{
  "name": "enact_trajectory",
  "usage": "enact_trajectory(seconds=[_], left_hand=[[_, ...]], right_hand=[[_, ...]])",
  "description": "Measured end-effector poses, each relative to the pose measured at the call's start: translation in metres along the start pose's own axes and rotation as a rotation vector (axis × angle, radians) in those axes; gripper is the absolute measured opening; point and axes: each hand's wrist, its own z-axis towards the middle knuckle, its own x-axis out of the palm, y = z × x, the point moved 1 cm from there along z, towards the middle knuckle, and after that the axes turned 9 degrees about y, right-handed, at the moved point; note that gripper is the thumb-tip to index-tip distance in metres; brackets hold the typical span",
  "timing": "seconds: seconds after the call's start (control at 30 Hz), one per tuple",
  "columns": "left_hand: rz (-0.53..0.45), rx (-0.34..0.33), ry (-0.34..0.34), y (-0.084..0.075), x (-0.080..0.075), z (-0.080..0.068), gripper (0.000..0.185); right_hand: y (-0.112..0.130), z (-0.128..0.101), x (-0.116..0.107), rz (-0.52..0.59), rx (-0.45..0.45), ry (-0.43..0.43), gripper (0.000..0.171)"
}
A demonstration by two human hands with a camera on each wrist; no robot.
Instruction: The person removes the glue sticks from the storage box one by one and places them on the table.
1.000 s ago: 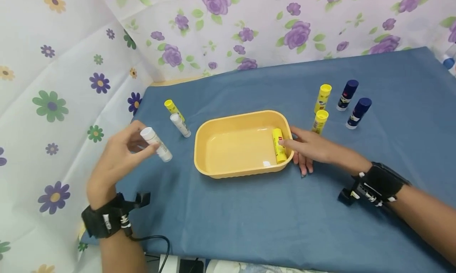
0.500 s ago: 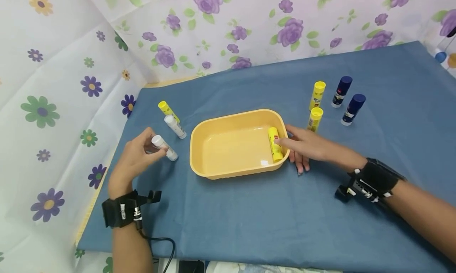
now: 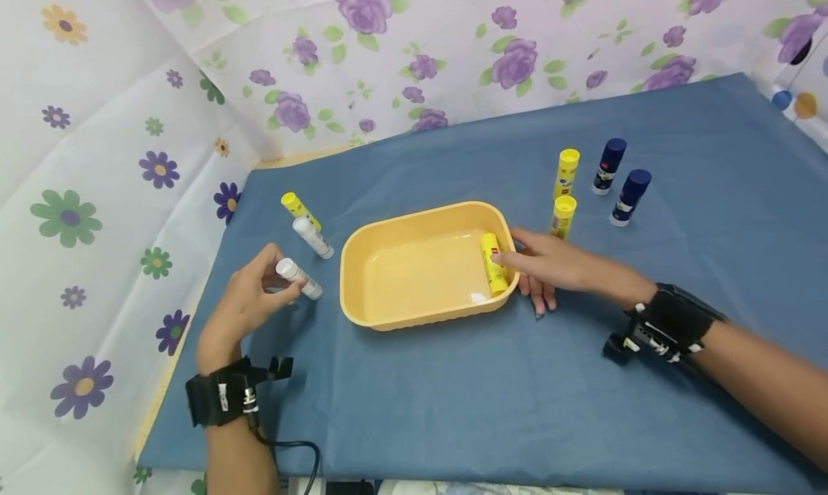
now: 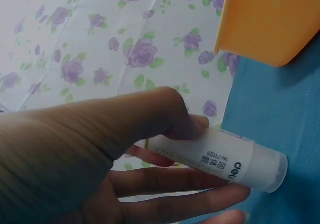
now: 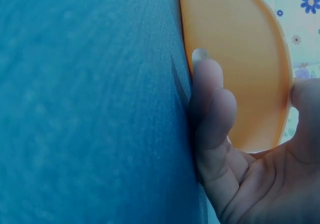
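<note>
Fingers (image 3: 284, 283) of left hand (image 3: 249, 301) lowered to worktop (image 3: 453, 394), pinching white glue stick (image 3: 299, 279); right hand (image 3: 550, 269) unmoved, maybe touching yellow stick (image 3: 494, 264) in tray (image 3: 388, 319).

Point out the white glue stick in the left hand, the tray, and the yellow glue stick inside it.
white glue stick (image 3: 299, 279), head view, mid barrel.
tray (image 3: 414, 320), head view, near rim.
yellow glue stick (image 3: 494, 268), head view, mid barrel.

On the white glue stick (image 4: 220, 161) I read "deli" partly cut off, I think, and "No.7102S"; the small characters beside are too blurred for me.
</note>
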Motion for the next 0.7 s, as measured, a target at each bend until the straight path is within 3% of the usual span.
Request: enact_trajectory(seconds=[0.2,0.7], left_hand=[[-0.008,0.036,-0.016,-0.002,0.002,0.004,0.027],[0.047,-0.036,0.084,0.006,0.002,0.011,0.037]], right_hand=[[-0.002,-0.003,-0.001,0.001,0.005,-0.017,0.069],[-0.009,-0.008,0.001,0.037,-0.007,-0.026,0.066]])
